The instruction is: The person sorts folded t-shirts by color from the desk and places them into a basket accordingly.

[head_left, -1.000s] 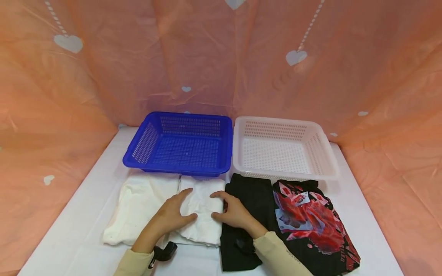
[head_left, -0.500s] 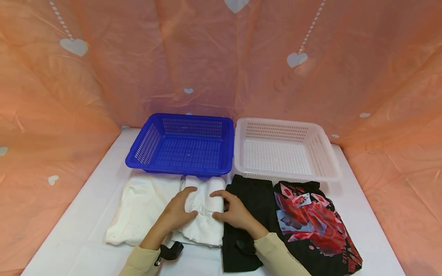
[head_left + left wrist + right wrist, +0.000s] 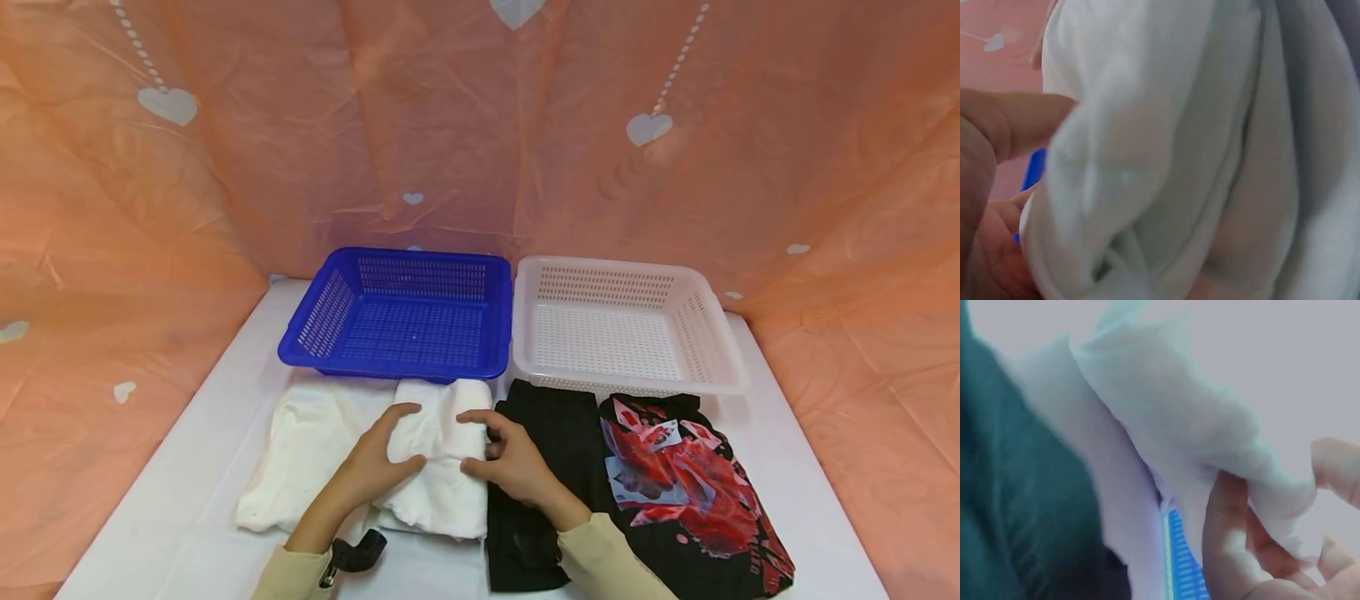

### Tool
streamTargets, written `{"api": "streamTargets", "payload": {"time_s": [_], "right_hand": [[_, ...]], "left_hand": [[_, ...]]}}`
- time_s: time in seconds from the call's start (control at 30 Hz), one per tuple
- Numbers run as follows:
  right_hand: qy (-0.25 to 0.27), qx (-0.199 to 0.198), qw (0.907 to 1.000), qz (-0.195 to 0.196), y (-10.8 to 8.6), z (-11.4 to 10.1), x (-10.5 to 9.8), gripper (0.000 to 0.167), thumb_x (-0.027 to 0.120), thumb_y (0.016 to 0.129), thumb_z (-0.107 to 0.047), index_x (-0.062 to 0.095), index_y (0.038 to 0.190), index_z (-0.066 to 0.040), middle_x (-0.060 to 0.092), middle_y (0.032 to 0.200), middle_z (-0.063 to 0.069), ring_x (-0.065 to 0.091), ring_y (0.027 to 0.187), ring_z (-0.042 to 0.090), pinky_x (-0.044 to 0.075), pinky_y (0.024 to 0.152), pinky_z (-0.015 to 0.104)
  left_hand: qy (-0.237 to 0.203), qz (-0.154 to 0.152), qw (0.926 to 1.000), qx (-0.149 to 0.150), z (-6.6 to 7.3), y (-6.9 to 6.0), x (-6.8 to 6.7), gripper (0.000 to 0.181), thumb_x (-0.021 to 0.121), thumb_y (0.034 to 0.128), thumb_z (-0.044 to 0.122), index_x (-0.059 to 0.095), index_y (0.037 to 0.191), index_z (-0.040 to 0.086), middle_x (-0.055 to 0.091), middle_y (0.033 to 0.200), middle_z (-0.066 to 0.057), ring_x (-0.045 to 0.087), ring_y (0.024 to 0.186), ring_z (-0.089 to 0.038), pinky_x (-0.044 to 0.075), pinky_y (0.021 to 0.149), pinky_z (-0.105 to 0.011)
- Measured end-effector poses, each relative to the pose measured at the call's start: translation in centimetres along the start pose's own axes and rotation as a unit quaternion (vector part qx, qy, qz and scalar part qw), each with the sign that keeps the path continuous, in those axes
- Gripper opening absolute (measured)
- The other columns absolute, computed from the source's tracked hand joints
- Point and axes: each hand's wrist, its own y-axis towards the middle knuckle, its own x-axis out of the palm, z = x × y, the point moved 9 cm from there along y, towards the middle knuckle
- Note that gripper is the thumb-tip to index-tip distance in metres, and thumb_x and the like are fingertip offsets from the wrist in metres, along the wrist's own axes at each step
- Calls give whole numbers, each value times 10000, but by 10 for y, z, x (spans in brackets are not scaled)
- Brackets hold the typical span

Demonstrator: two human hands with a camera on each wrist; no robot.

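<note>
The left hand (image 3: 377, 460) and right hand (image 3: 519, 462) grip a white cloth (image 3: 437, 479) from either side, each a half-closed curl, thumb and fingers pinching its folds with a gap left between the hands. The cloth is folded into a narrow bundle, creased and puffy across the middle. It's just this side of the blue basket (image 3: 405, 368), between another white garment (image 3: 300, 454) and a black one (image 3: 553, 421).
</note>
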Motion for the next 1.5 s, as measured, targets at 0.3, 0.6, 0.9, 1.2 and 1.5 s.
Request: {"api": "streamTargets", "payload": {"time_s": [0.3, 0.6, 0.9, 1.2, 1.5], "right_hand": [[640, -495, 9963, -297, -6, -27, 9, 582, 673, 786, 107, 448, 1323, 75, 529, 1179, 208, 696, 855, 132, 581, 691, 312], [1293, -1011, 9850, -526, -8, -55, 9, 586, 689, 806, 71, 406, 1317, 120, 553, 1195, 21, 667, 971, 154, 575, 761, 303], [1510, -1320, 9779, -594, -10, -84, 3, 522, 716, 810, 25, 554, 1272, -158, 533, 1186, 29, 640, 1005, 153, 569, 776, 287], [1554, -1685, 9707, -723, -9, -105, -1, 520, 728, 823, -23, 547, 1282, -191, 538, 1171, 20, 633, 998, 141, 566, 785, 275], [1598, -1765, 9691, -639, -4, -109, -9, 524, 737, 814, -23, 558, 1274, -201, 543, 1174, -2, 608, 990, 128, 545, 800, 247]], "left_hand": [[-510, -147, 9980, -334, 1, -10, -10, 649, 738, 830, 237, 405, 1373, 360, 423, 1483, -95, 460, 1297, -323, 387, 1027, -548], [-2406, -793, 9667, 353, 19, -9, 1, 610, 604, 914, 131, 322, 1450, 205, 205, 1551, -143, 244, 1369, -251, 332, 1031, -207], [-3677, -1032, 9145, 1334, 37, -7, 1, 669, 452, 926, 76, 179, 1531, 161, 64, 1569, -66, 186, 1373, -58, 238, 1045, -121], [-4321, -1221, 8738, 1868, 53, -6, -2, 725, 397, 908, 106, 81, 1557, 173, 22, 1582, 9, 110, 1403, -84, 165, 1082, -172], [-4906, -1719, 8391, 1602, 64, -4, -9, 728, 353, 931, 3, 66, 1562, 227, 84, 1552, -12, 401, 1244, -119, 440, 976, -223]]}}
